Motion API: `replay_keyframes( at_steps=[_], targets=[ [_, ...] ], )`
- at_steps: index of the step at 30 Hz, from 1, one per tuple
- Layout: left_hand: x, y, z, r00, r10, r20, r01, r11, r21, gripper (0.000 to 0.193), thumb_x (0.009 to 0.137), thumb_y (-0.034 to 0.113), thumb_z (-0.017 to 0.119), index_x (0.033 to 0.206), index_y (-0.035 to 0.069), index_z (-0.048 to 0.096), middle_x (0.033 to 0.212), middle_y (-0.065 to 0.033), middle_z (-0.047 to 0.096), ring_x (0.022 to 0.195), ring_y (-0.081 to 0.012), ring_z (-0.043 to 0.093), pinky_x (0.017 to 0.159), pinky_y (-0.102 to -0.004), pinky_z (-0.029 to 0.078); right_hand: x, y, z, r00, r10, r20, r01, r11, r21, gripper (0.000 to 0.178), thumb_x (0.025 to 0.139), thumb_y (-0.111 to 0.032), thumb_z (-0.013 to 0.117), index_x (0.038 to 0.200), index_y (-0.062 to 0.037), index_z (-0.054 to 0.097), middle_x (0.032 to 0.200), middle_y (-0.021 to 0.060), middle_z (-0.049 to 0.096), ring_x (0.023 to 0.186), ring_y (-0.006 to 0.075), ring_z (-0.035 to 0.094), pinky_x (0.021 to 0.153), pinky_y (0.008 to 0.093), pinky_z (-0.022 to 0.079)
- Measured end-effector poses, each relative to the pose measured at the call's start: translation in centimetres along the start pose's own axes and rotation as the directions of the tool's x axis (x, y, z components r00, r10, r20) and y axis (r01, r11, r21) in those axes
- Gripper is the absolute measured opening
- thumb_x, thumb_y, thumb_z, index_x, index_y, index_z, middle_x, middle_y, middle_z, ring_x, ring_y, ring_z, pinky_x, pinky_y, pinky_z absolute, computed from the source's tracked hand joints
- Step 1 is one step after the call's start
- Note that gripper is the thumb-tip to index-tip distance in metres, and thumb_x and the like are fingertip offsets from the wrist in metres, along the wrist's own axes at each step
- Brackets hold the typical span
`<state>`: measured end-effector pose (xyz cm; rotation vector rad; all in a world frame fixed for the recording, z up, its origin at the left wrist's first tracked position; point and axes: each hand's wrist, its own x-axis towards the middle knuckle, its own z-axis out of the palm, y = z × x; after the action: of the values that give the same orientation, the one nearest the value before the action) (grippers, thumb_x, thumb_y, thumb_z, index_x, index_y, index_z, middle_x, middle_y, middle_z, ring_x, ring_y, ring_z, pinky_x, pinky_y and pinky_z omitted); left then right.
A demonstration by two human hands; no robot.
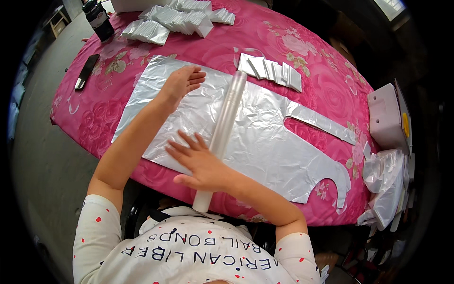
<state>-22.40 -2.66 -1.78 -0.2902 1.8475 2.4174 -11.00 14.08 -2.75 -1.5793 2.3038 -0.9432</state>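
A thin, shiny silver plastic sheet (265,130) lies flat and creased across the table. Its right end has rounded cut-outs and strap-like strips, like a disposable apron. Across its middle rests a long translucent roller or tube (229,111), one end near the table's front edge. My left hand (181,85) is over the sheet's far left part, fingers stretched out and holding nothing. Nearer to me, my right hand (201,163) spreads its fingers over the sheet, with its wrist side over the tube. Whether either palm presses down I cannot tell.
Several folded silver-white packets (272,71) lie in a row beyond the sheet. A larger packet pile (179,21), a dark jar (99,21) and a phone (87,72) are farther back and left. At the right edge are a pale box (388,118) and clear plastic bags (385,177).
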Motion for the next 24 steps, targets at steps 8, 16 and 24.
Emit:
replay_keyframes(
  at_steps=[8, 16, 24],
  targets=[
    [-15.4, 1.2, -15.8, 0.981, 0.032, -0.19, 0.011, 0.975, 0.224, 0.04, 0.097, 0.029, 0.038, 0.119, -0.002, 0.049, 0.113, -0.0129, 0.058, 0.102, -0.0172, 0.056, 0.088, -0.0285, 0.044, 5.3, 0.8, -0.3, 0.964, -0.235, -0.122, 0.25, 0.96, 0.126, 0.052, 0.084, -0.04, 0.055, 0.121, -0.0032, 0.051, 0.125, 0.0155, 0.05, 0.127, 0.0319, 0.035, 0.105, 0.0448, 0.028],
    [-24.0, -4.0, -14.9, 0.956, 0.103, -0.274, 0.019, 0.913, 0.409, 0.033, 0.093, 0.015, 0.048, 0.119, -0.005, 0.048, 0.106, -0.0104, 0.058, 0.097, -0.0158, 0.056, 0.086, -0.0282, 0.044, 15.2, 4.2, 5.2, 0.966, -0.257, 0.0, 0.25, 0.943, -0.221, 0.051, 0.087, -0.042, 0.048, 0.126, -0.0092, 0.05, 0.133, 0.0104, 0.046, 0.131, 0.0288, 0.03, 0.108, 0.0459, 0.018],
    [-22.1, -2.9, -13.4, 0.916, 0.206, -0.345, 0.228, 0.438, 0.869, 0.079, 0.067, 0.015, 0.074, 0.131, -0.006, 0.032, 0.103, -0.0192, 0.056, 0.092, -0.033, 0.057, 0.081, -0.0365, 0.047, 20.2, 0.6, 11.1, 0.849, 0.1, -0.519, -0.206, 0.967, -0.149, 0.06, 0.083, -0.027, 0.052, 0.133, 0.0013, 0.036, 0.132, 0.0247, 0.041, 0.135, 0.0341, 0.022, 0.11, 0.0439, 0.012]
  ],
)
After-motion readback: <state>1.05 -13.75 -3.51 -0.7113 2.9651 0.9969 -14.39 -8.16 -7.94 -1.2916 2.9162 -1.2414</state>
